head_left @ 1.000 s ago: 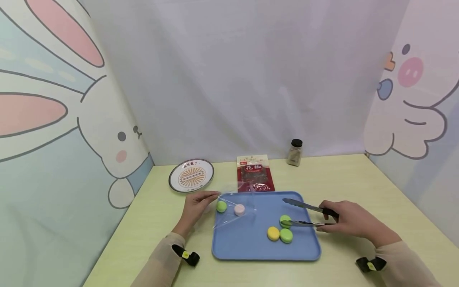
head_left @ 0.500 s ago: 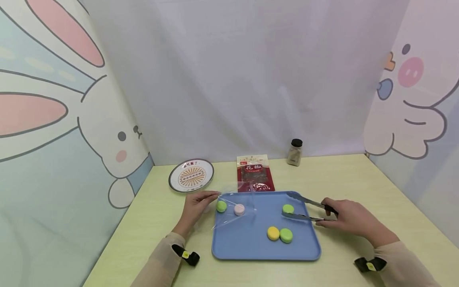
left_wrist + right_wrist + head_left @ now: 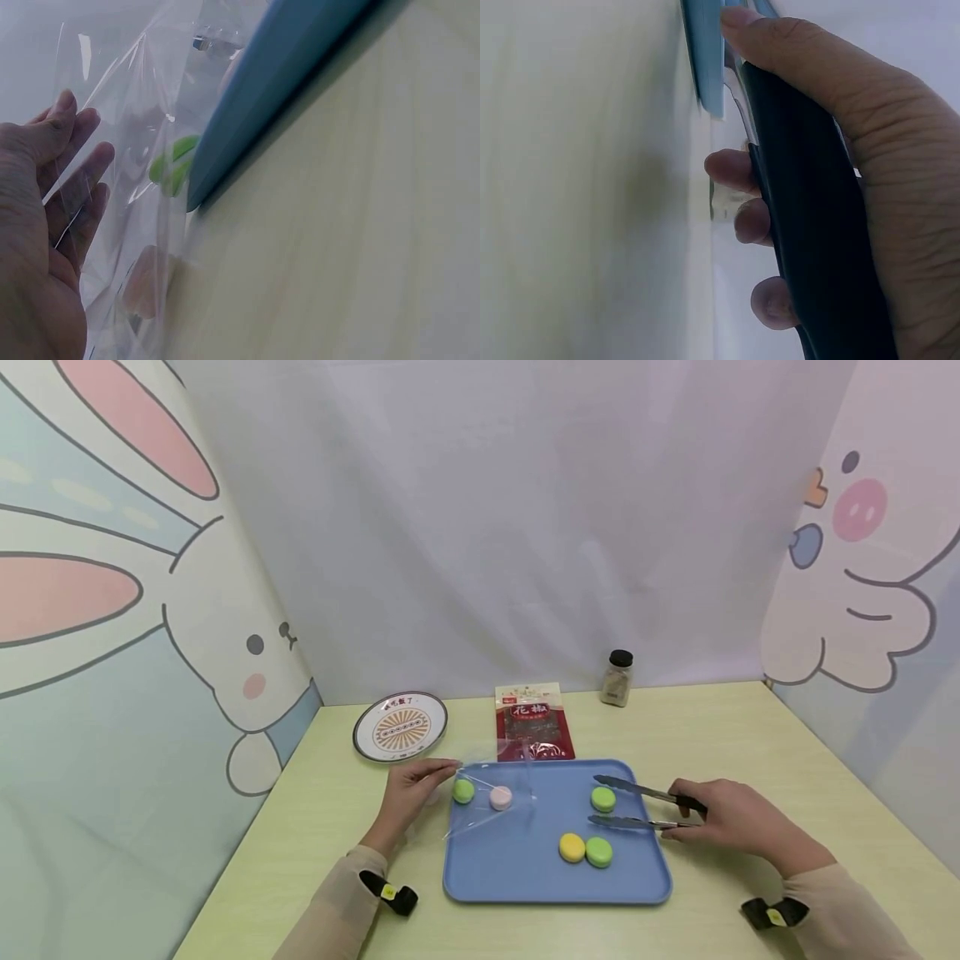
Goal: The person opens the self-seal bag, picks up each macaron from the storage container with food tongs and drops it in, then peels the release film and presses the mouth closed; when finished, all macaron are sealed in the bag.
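Observation:
In the head view my left hand (image 3: 408,797) pinches the edge of a clear plastic bag (image 3: 480,818) at the blue tray's left side. A green macaron (image 3: 463,791) and a pink macaron (image 3: 500,797) show through the plastic; whether they lie inside it I cannot tell. My right hand (image 3: 731,818) grips the black handles of metal tongs (image 3: 626,822), also filling the right wrist view as a dark handle (image 3: 810,210). The tongs' arms stand apart, on either side of a green macaron (image 3: 603,799). Nearer me, a yellow macaron (image 3: 572,848) and another green macaron (image 3: 598,852) lie side by side.
The blue tray (image 3: 517,885) rests on a pale wooden table (image 3: 420,935). Behind it lie a round patterned plate (image 3: 363,739) and a red spice packet (image 3: 531,731). A black-capped jar (image 3: 617,681) stands at the back, before a white cloth wall.
The tongs shifted from the nearer side of the tray to the green macaron's two sides, and their arms spread. That macaron moved away from the other green one, toward the back. The left hand stayed still.

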Available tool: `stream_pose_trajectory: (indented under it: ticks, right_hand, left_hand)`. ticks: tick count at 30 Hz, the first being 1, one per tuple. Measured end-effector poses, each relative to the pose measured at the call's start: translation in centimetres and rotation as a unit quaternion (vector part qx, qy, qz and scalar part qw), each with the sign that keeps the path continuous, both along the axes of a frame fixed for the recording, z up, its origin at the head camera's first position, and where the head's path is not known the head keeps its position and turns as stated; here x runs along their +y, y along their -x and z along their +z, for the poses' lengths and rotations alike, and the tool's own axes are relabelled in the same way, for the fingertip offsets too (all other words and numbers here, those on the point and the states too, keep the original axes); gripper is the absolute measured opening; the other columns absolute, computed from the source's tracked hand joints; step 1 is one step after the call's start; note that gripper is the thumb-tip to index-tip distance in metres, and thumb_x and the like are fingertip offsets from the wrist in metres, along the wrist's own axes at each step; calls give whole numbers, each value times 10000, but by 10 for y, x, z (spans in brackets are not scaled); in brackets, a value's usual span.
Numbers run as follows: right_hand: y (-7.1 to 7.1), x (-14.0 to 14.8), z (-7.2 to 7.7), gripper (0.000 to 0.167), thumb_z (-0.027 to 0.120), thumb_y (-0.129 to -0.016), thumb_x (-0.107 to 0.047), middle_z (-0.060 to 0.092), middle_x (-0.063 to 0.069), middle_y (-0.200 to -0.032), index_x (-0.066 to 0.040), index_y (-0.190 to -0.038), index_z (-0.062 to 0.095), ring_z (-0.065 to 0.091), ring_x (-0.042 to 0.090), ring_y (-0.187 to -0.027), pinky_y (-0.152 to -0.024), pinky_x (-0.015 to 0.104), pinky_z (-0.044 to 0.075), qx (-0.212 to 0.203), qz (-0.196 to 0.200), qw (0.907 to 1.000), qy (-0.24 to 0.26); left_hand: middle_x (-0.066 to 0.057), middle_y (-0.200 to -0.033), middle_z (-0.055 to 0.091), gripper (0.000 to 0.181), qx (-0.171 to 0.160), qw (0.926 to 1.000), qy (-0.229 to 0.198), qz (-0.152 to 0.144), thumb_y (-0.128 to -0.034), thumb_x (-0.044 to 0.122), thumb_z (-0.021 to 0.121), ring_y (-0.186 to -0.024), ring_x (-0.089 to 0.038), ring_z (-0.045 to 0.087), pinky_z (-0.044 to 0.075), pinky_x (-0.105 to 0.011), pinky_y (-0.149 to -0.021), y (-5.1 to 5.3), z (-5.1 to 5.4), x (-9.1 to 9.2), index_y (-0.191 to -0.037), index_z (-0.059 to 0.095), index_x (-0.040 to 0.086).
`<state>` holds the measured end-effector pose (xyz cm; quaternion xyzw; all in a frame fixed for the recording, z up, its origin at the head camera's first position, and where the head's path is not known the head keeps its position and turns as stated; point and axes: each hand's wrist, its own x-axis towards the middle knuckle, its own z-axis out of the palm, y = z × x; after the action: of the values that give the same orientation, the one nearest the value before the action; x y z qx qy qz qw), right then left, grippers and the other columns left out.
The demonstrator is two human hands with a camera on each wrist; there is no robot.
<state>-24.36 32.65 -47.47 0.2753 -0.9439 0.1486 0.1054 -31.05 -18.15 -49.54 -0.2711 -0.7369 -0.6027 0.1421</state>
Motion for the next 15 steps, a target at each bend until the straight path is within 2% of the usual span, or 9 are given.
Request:
stream_pose_trajectory:
  ticks: [6, 9, 15]
  right_hand:
    - [2, 0, 0, 322, 797, -819, -531, 431, -260, -652, -320, -871, 560, 385, -57, -545, -490, 174, 324, 86, 325, 9993, 161]
    - [2, 0, 2, 287, 796, -843, -478, 427, -260, -641, -317, -866, 560, 381, -62, -536, -483, 169, 326, 1, 473, 9986, 254]
    - [1, 0, 5, 246, 775, -871, -460, 444, -250, -633, -319, -886, 574, 380, -62, -526, -471, 169, 335, -179, 525, 9979, 328]
  left_hand:
    - [-113, -1035, 763, 142, -24, 10000, -15, 15, -916, 12, 717, -985, -186, 730, 596, -312, -858, 0, -2, 0, -1046, 774, 4]
    - [-135, -1041, 758, 145, -11, 10000, -14, 11, -915, -8, 710, -988, -188, 728, 595, -309, -858, 0, -1, 1, -1048, 768, -12]
    - [-108, -1039, 763, 146, -37, 10000, 24, 21, -925, 36, 716, -990, -195, 728, 594, -312, -862, 0, 0, 0, -1056, 775, 8]
